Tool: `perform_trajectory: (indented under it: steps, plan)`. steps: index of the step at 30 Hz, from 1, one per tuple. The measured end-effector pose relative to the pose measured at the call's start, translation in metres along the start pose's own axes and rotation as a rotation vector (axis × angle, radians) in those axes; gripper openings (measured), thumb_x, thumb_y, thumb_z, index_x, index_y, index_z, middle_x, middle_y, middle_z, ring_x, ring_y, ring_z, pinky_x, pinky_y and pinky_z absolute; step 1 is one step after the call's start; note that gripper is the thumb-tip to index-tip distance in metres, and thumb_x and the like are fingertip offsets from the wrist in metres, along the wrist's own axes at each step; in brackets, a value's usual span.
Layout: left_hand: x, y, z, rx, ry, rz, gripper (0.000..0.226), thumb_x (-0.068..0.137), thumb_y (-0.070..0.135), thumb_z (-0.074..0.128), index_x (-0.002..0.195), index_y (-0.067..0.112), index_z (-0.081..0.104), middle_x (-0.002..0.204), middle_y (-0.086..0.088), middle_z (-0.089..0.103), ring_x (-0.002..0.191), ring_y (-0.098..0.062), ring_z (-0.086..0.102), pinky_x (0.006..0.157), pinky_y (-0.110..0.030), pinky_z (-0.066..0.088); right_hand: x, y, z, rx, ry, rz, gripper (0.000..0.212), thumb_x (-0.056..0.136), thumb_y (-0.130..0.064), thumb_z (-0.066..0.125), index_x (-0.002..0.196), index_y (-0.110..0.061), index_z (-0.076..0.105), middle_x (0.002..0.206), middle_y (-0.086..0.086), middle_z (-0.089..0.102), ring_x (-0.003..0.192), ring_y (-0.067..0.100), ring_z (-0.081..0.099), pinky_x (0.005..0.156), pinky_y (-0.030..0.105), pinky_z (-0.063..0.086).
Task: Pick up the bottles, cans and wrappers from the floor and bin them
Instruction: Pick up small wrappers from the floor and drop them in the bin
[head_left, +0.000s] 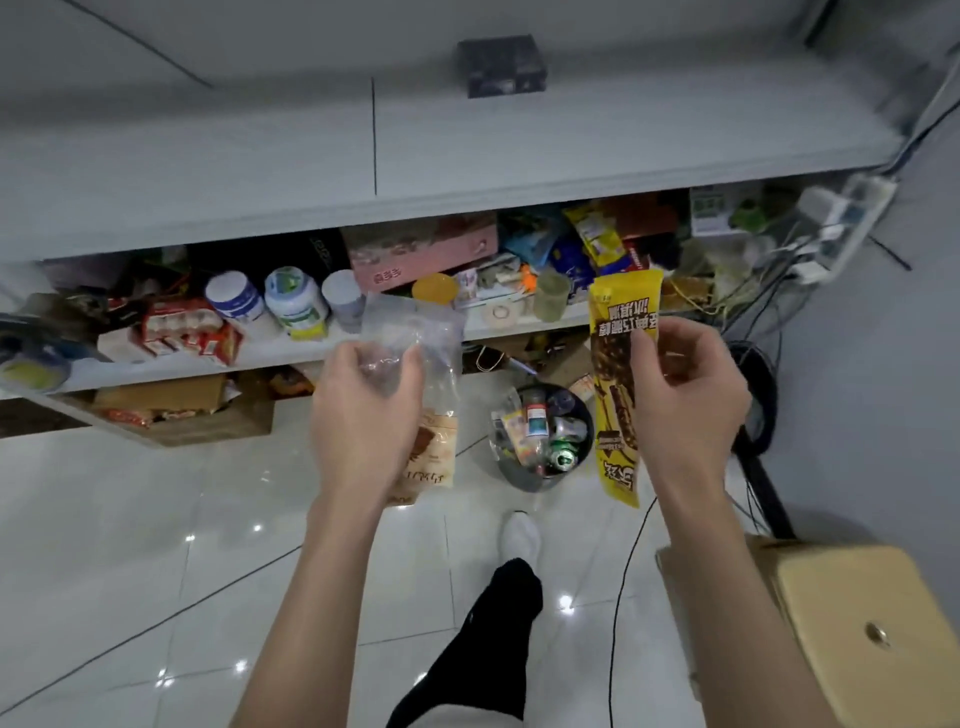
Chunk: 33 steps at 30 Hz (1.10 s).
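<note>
From where I'm watching, I count two hands up in front of the shelving, each with one wrapper. Starting at the far left, the lower shelf (171, 358) carries a clutter of boxes and three white tubs (296, 299) standing side by side.

My left hand (363, 410) is curled closed around one clear plastic wrapper (431, 395); the fingers pinch its crumpled upper part, and its printed brown lower end hangs down beside the wrist.

Between the two hands, lower down on the tiled floor (130, 519), stands one round dark bin (530, 480). It already holds several pieces of rubbish: I can make out at least one green can, one small bottle and some wrappers, though an exact count is beyond me.

My right hand (685, 395) is closed on one long yellow ice-cream wrapper (615, 384), thumb and fingers gripping its right edge about midway, so it hangs upright just to the right of the bin's rim as I see it.

One leg in a dark trouser and white sock (519, 535) reaches toward the bin. At the far right sits one cardboard box (821, 613), with black cables trailing past it.
</note>
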<state>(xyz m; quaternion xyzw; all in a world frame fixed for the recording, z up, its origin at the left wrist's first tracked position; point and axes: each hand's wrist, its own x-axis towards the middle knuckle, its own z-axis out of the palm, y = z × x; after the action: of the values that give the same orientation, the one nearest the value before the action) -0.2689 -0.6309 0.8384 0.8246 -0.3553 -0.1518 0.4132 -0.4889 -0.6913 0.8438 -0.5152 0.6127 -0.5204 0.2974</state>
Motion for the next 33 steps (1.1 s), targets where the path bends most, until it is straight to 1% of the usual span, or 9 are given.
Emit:
perform_trajectory:
  steps: [4, 8, 12, 17, 21, 23, 25, 29, 33]
  plan:
    - [0.03, 0.008, 0.075, -0.018, -0.043, -0.02, 0.038, 0.089, 0.056, 0.06, 0.103, 0.021, 0.061, 0.101, 0.006, 0.065, 0.093, -0.015, 0.061, 0.076, -0.033, 0.048, 0.059, 0.029, -0.001, -0.096, 0.006, -0.01, 0.007, 0.097, -0.028, 0.069, 0.102, -0.023, 0.068, 0.088, -0.015, 0.069, 0.079, 0.005, 0.067, 0.072, 0.019, 0.055]
    - [0.051, 0.017, 0.141, 0.018, -0.102, -0.083, 0.036, 0.09, 0.055, 0.059, 0.103, 0.021, 0.06, 0.1, 0.005, 0.063, 0.091, -0.016, 0.06, 0.076, -0.034, 0.048, 0.11, 0.056, 0.008, -0.146, -0.048, 0.03, 0.008, 0.097, -0.026, 0.069, 0.105, -0.024, 0.069, 0.093, -0.015, 0.069, 0.082, 0.0, 0.066, 0.073, 0.014, 0.052]
    - [0.065, 0.014, 0.189, 0.053, -0.126, -0.135, 0.035, 0.091, 0.055, 0.058, 0.104, 0.023, 0.058, 0.098, 0.005, 0.062, 0.088, -0.016, 0.06, 0.076, -0.039, 0.053, 0.145, 0.085, 0.022, -0.174, -0.1, 0.053, 0.007, 0.096, -0.023, 0.069, 0.103, -0.024, 0.068, 0.087, -0.021, 0.065, 0.078, -0.01, 0.062, 0.071, 0.006, 0.047]
    - [0.075, -0.007, 0.237, 0.06, -0.112, -0.245, 0.033, 0.092, 0.049, 0.058, 0.11, 0.021, 0.06, 0.103, 0.003, 0.063, 0.091, -0.014, 0.061, 0.074, -0.032, 0.047, 0.173, 0.135, 0.042, -0.214, -0.199, 0.103, 0.007, 0.097, -0.023, 0.069, 0.103, -0.021, 0.069, 0.087, -0.02, 0.065, 0.075, -0.008, 0.062, 0.068, 0.003, 0.044]
    - [0.074, -0.032, 0.281, 0.035, -0.08, -0.323, 0.029, 0.094, 0.045, 0.058, 0.111, 0.021, 0.06, 0.11, 0.004, 0.064, 0.092, -0.008, 0.06, 0.074, -0.027, 0.045, 0.186, 0.189, 0.059, -0.198, -0.263, 0.157, 0.004, 0.096, -0.024, 0.07, 0.098, -0.026, 0.067, 0.086, -0.017, 0.068, 0.078, 0.002, 0.065, 0.071, 0.011, 0.05]
    - [0.071, -0.048, 0.308, 0.042, -0.063, -0.349, 0.027, 0.095, 0.043, 0.059, 0.111, 0.021, 0.058, 0.111, 0.005, 0.063, 0.09, -0.006, 0.059, 0.072, -0.024, 0.043, 0.189, 0.224, 0.068, -0.2, -0.302, 0.18, 0.004, 0.096, -0.025, 0.07, 0.1, -0.023, 0.069, 0.088, -0.015, 0.069, 0.081, 0.008, 0.066, 0.073, 0.014, 0.051]
    - [0.069, -0.068, 0.337, 0.045, -0.054, -0.367, 0.027, 0.095, 0.041, 0.058, 0.112, 0.021, 0.057, 0.11, 0.004, 0.063, 0.091, -0.008, 0.06, 0.074, -0.026, 0.046, 0.19, 0.263, 0.079, -0.189, -0.331, 0.193, 0.01, 0.096, -0.025, 0.07, 0.103, -0.018, 0.07, 0.088, -0.012, 0.069, 0.081, 0.011, 0.067, 0.075, 0.02, 0.054]
    - [0.069, -0.121, 0.396, 0.078, -0.056, -0.366, 0.028, 0.097, 0.037, 0.057, 0.117, 0.016, 0.057, 0.108, 0.001, 0.063, 0.094, -0.012, 0.06, 0.076, -0.029, 0.047, 0.188, 0.347, 0.107, -0.179, -0.374, 0.213, 0.016, 0.096, -0.024, 0.07, 0.108, -0.013, 0.071, 0.087, -0.011, 0.068, 0.076, 0.003, 0.062, 0.074, 0.018, 0.052]
    - [0.072, -0.183, 0.447, 0.089, -0.076, -0.394, 0.027, 0.098, 0.033, 0.054, 0.12, 0.017, 0.056, 0.105, 0.001, 0.064, 0.099, -0.018, 0.061, 0.085, -0.035, 0.05, 0.171, 0.428, 0.139, -0.179, -0.399, 0.213, 0.013, 0.095, -0.023, 0.072, 0.105, -0.015, 0.07, 0.087, -0.004, 0.07, 0.073, 0.008, 0.063, 0.074, 0.029, 0.056]
